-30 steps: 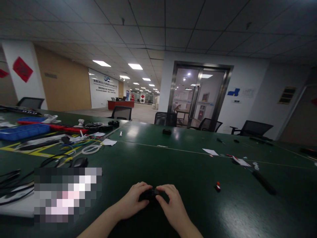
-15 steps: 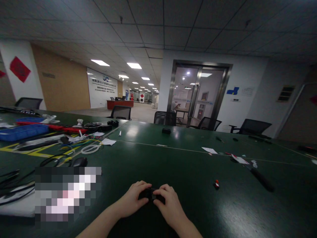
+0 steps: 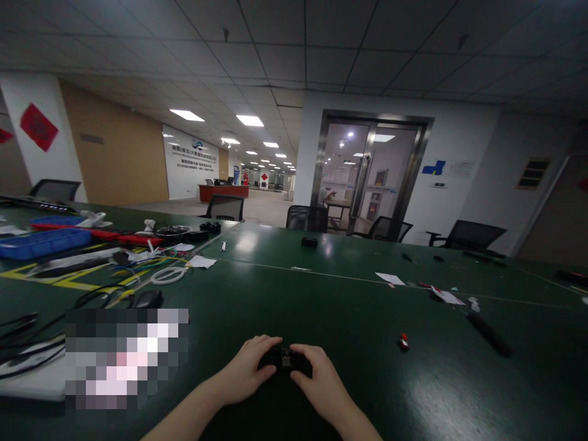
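Note:
Low in the head view, both my hands close around one small black object (image 3: pixel 283 357) on the dark green table (image 3: pixel 349 318). My left hand (image 3: pixel 248 370) curls over its left end with the fingers bent. My right hand (image 3: pixel 316 380) covers its right end, thumb and fingers pinched on it. Most of the object is hidden by my fingers. A small red and white part (image 3: pixel 403 343) lies on the table to the right of my hands, apart from them.
Cables, a white ring (image 3: pixel 167 275), a blue tray (image 3: pixel 43 242) and red tools crowd the left side. A dark screwdriver-like tool (image 3: pixel 487 334) and paper scraps (image 3: pixel 390 279) lie at the right. Office chairs (image 3: pixel 466 236) line the far edge before a glass door.
Both hands stay closed on the black object in the same spot; the fingers shift slightly, baring a little more of its top.

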The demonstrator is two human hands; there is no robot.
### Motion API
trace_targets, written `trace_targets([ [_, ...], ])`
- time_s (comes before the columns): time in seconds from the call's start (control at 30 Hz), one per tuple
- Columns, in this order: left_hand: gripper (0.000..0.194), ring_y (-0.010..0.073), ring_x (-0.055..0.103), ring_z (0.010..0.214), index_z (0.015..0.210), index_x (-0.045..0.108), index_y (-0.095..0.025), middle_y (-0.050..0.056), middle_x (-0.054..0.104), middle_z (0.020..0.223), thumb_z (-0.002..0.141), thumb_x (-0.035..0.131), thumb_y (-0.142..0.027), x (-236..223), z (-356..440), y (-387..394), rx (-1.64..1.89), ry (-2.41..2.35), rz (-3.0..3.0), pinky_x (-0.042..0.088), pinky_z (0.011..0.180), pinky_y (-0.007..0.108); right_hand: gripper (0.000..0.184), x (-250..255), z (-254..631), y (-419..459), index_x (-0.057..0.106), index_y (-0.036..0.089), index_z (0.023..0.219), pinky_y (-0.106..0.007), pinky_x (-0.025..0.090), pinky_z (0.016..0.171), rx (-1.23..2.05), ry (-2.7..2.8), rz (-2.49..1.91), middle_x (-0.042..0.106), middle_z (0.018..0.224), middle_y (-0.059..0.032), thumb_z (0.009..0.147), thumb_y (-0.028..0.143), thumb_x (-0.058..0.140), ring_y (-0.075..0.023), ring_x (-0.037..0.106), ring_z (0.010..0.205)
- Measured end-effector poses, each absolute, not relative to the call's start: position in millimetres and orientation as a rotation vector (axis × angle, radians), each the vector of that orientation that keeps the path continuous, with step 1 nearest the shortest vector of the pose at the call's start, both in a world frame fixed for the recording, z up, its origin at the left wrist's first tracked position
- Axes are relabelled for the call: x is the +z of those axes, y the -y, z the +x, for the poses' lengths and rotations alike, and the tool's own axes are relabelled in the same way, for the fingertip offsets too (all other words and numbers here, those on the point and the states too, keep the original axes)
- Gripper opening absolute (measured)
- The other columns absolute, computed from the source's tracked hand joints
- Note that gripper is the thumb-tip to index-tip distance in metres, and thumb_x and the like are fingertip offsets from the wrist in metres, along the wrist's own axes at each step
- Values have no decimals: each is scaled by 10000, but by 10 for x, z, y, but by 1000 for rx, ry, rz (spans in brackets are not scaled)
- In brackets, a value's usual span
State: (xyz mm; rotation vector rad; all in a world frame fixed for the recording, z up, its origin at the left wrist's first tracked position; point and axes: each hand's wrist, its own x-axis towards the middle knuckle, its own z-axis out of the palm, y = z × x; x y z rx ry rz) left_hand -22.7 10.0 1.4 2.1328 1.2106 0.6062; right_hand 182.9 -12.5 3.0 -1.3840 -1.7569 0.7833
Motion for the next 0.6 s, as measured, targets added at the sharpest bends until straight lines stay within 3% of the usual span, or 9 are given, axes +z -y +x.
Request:
trace_targets([
  [0.27,557,243,410,1175,1252,455,-229,69,464,1282,718,613,-243,-26,-224,-112,621,-1234,2118,301,1038,384,356,35,1826,131,665,307,969,-403,475,827,765,1742,-1353,655,997,-19,624,217,641,-242,605,966],
  [0.6,325,225,464,1075,1054,547,-232,42,538,1147,733,567,-187,60,-161,-71,625,-1249,2190,349,953,355,348,-8,1841,104,643,295,1013,-393,441,871,776,1778,-1338,643,999,-28,666,275,627,-230,592,973],
])
